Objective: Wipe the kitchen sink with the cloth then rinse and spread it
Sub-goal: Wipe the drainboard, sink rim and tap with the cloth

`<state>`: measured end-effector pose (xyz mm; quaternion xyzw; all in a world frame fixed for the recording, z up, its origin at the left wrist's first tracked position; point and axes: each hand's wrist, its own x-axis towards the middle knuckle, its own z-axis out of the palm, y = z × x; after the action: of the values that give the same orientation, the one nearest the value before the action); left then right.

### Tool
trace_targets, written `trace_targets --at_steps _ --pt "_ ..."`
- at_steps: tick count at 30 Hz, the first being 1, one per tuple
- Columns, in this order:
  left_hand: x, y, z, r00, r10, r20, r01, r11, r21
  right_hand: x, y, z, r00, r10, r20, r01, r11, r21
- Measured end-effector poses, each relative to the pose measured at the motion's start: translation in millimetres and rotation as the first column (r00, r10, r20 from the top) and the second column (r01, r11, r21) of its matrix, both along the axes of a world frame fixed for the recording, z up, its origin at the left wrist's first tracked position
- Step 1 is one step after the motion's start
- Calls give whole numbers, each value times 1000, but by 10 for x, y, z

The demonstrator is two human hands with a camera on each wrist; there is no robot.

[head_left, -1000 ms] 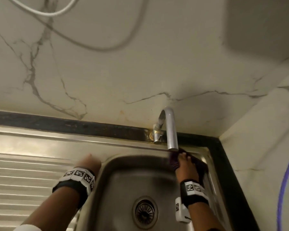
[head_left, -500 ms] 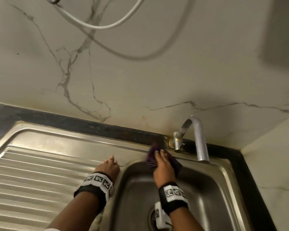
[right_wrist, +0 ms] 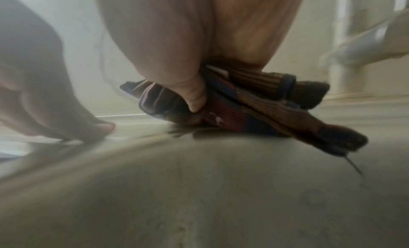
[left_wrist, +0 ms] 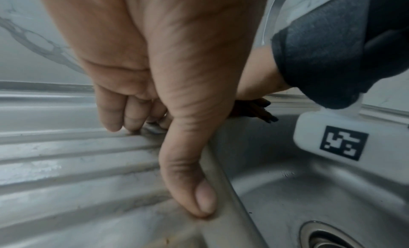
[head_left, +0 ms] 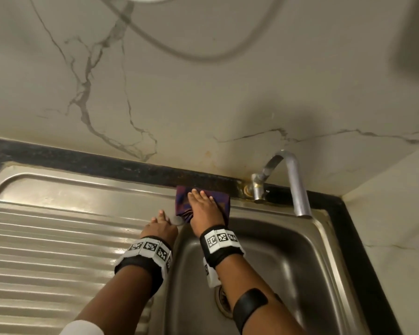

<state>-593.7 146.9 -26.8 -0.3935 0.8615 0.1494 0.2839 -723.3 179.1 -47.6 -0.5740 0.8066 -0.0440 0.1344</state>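
A dark purple-and-red striped cloth (head_left: 180, 201) lies bunched on the back rim of the steel sink (head_left: 276, 215), just left of the tap base. My right hand (head_left: 202, 206) presses down on it with fingers laid flat on top. In the right wrist view its thumb (right_wrist: 192, 94) digs into the folds of the cloth (right_wrist: 243, 115), gripping it. My left hand (head_left: 159, 226) rests on the drainboard at the basin's back left corner. Its fingers (left_wrist: 115, 118) are straight and its thumb lies along the basin edge, holding nothing.
The curved metal tap (head_left: 298, 184) stands right of the cloth, its spout over the basin. The drain (head_left: 221, 303) is partly hidden by my right forearm. A ribbed drainboard (head_left: 46, 238) stretches left. A marble wall rises behind, with a black counter strip (head_left: 363, 250) at the right.
My right hand has slid the cloth leftwards along the back rim, from under the spout to left of the tap base. My left hand has stayed at the basin's corner.
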Motion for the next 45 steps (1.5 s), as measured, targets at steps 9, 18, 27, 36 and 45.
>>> trace_targets --at_steps 9,18,27,36,45 --pt "-42 63 34 997 73 -16 -73 997 17 -924 840 -85 974 -228 -11 227 973 -49" --pt "-20 46 -12 1000 -3 18 3 999 -50 -1564 1462 -203 786 -618 12 612 775 -155" --pt "-153 71 19 996 19 90 -13 998 -68 -1176 1155 -198 782 -621 50 622 774 -118" --pt "-306 220 79 985 136 107 -126 987 -97 -1110 1075 -215 857 -510 -72 506 860 -72" --pt "-221 189 82 991 38 128 -24 994 -108 -2206 1633 -113 671 -734 -101 736 676 -22"
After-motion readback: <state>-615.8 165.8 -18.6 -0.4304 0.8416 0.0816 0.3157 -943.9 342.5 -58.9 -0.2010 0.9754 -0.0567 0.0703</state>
